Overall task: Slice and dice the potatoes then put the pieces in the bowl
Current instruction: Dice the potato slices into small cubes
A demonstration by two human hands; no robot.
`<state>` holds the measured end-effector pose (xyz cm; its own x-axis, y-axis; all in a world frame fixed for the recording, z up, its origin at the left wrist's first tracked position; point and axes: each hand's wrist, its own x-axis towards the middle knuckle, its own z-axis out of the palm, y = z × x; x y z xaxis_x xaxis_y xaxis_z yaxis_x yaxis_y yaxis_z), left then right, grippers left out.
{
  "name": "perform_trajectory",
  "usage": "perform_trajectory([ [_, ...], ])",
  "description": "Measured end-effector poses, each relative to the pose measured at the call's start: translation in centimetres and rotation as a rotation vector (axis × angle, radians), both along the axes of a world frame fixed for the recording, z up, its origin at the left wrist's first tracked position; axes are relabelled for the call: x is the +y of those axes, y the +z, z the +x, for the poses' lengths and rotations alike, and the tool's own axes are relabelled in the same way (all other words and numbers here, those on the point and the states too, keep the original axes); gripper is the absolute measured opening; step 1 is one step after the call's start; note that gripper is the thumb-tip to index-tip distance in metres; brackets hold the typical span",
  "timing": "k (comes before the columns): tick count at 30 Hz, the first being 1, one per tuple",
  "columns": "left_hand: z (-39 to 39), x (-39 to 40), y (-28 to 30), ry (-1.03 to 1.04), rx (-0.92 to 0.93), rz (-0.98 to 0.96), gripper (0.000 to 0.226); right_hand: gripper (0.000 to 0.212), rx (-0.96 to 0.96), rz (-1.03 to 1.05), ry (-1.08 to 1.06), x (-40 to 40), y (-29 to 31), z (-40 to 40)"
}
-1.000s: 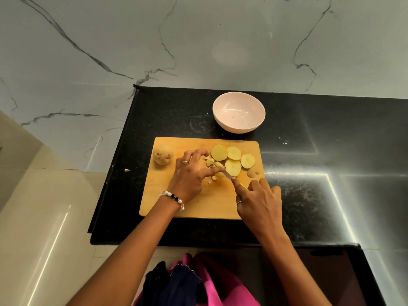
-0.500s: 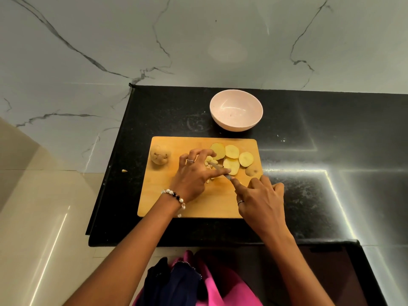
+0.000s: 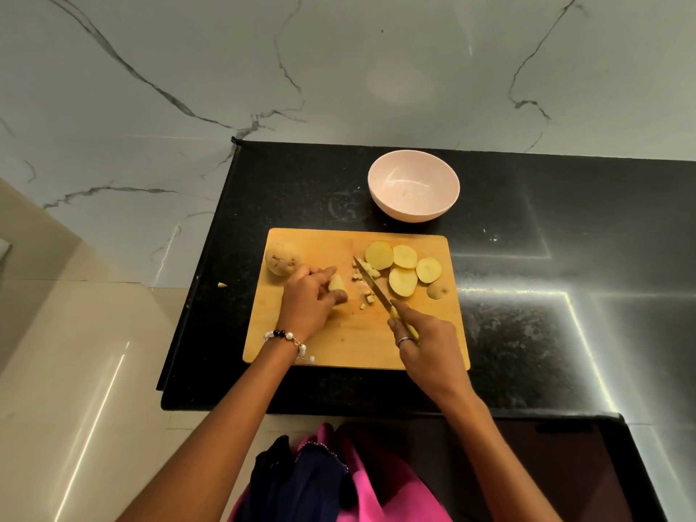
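While the left hand (image 3: 309,303) pinches a pale potato wedge (image 3: 336,284), the right hand (image 3: 427,346) grips a slim knife (image 3: 373,282) (yellow-handled).

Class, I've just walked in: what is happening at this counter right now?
A person is dicing potato on a wooden cutting board. The right hand grips a knife beside small cubes; the left hand holds a potato piece. Round slices and a whole potato wait. The bowl holds nothing yet.

Bare counter (image 3: 301,190) left of the bowl (image 3: 413,185); potato slices (image 3: 403,268) crowd the board's (image 3: 339,344) far right.
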<state>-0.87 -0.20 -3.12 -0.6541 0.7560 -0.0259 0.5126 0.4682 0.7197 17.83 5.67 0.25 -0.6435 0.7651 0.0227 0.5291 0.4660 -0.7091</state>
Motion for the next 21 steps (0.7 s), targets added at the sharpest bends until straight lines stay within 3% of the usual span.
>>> perform_trajectory([
  [3,0.1,-0.3,-0.4,-0.015,-0.007,-0.042,0.061,0.039,-0.018,0.022,0.038,-1.4,-1.1,-1.4],
  [21,-0.2,0.2,-0.7,0.087,0.005,-0.053,0.051,0.053,-0.302,0.21,0.087,-4.5,-2.6,-4.3],
])
